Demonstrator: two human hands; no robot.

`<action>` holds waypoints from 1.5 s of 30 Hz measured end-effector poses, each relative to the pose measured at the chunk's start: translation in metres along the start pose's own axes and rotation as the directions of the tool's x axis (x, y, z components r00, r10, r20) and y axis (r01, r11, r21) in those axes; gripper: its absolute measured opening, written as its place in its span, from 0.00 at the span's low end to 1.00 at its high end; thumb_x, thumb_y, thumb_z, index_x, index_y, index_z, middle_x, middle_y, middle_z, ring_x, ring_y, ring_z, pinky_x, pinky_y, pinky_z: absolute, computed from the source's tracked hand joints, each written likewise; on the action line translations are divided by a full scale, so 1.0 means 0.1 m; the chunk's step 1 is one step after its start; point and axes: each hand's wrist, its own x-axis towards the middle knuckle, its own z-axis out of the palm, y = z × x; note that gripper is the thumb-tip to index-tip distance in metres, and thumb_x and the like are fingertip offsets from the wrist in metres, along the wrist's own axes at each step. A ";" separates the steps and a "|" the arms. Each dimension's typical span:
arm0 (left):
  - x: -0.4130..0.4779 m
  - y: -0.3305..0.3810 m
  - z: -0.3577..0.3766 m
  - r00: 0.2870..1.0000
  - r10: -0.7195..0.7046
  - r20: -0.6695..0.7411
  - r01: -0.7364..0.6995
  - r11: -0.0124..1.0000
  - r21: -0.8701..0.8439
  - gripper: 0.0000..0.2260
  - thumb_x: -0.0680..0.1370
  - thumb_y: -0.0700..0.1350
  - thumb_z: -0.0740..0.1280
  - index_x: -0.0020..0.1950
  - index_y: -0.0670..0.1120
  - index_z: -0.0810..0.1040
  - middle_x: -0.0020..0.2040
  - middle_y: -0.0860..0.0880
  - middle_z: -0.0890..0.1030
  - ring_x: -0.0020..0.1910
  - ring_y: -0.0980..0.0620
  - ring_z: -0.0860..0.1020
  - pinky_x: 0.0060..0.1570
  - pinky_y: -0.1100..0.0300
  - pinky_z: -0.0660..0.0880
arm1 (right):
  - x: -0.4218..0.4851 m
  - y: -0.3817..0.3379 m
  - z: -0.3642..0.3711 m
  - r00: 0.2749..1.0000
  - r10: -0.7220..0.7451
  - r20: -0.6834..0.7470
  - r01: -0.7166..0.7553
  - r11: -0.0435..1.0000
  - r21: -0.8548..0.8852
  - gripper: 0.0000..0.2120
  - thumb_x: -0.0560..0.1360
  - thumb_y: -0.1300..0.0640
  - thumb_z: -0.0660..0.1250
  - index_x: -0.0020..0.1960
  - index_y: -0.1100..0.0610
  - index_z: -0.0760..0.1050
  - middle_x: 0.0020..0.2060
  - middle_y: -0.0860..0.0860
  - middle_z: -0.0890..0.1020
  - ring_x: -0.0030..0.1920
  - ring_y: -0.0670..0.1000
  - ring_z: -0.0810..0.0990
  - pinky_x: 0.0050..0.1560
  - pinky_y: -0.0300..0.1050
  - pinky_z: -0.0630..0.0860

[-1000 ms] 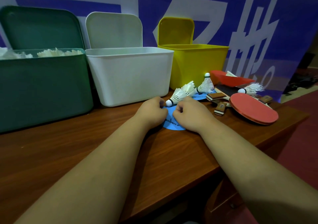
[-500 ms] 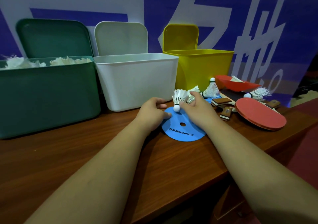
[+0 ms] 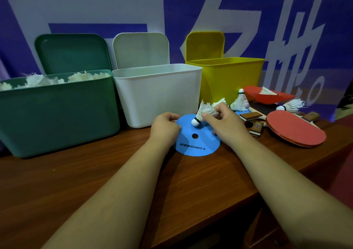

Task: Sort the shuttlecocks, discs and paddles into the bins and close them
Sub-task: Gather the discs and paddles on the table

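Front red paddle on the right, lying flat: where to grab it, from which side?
Grip the handle, coming from the right rear. The red paddle lies flat, face up, so the blade gives little to pinch, and its left edge crowds other paddle handles. The handle points back-right, apparently free on top. Mind the shuttlecock lying just behind it.

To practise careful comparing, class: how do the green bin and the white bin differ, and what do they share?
The green bin is dark green; the white bin is off-white. The green bin looks wider than the white bin. Shuttlecocks show above the green bin's rim; none show above the white bin's. Both stand open on the wooden table.
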 end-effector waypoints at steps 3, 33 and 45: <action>-0.03 -0.01 -0.07 0.998 0.025 -0.049 -0.018 0.990 0.138 0.21 0.77 0.33 0.60 0.62 0.52 0.83 0.53 0.50 0.85 0.49 0.47 0.83 0.45 0.52 0.82 | -0.07 -0.01 -0.01 0.999 -0.016 0.035 0.016 1.000 -0.003 0.13 0.81 0.41 0.69 0.46 0.48 0.73 0.40 0.50 0.81 0.46 0.56 0.84 0.41 0.50 0.75; -1.23 -0.22 -2.65 0.959 -0.054 -0.277 -0.033 0.953 -0.301 0.10 0.81 0.37 0.69 0.58 0.49 0.84 0.55 0.41 0.85 0.50 0.41 0.86 0.41 0.48 0.83 | -0.62 -1.69 1.30 0.918 -0.386 0.093 0.359 0.906 0.223 0.09 0.82 0.47 0.69 0.44 0.49 0.78 0.44 0.45 0.81 0.45 0.44 0.78 0.41 0.42 0.71; -1.37 -0.09 -4.41 0.674 0.025 -0.738 -0.396 0.856 -0.332 0.15 0.83 0.41 0.70 0.69 0.45 0.76 0.57 0.45 0.84 0.52 0.46 0.88 0.44 0.52 0.85 | -0.78 -2.86 2.30 0.837 -0.547 0.029 0.487 0.767 0.417 0.08 0.82 0.49 0.69 0.46 0.50 0.79 0.44 0.45 0.80 0.46 0.43 0.78 0.44 0.35 0.72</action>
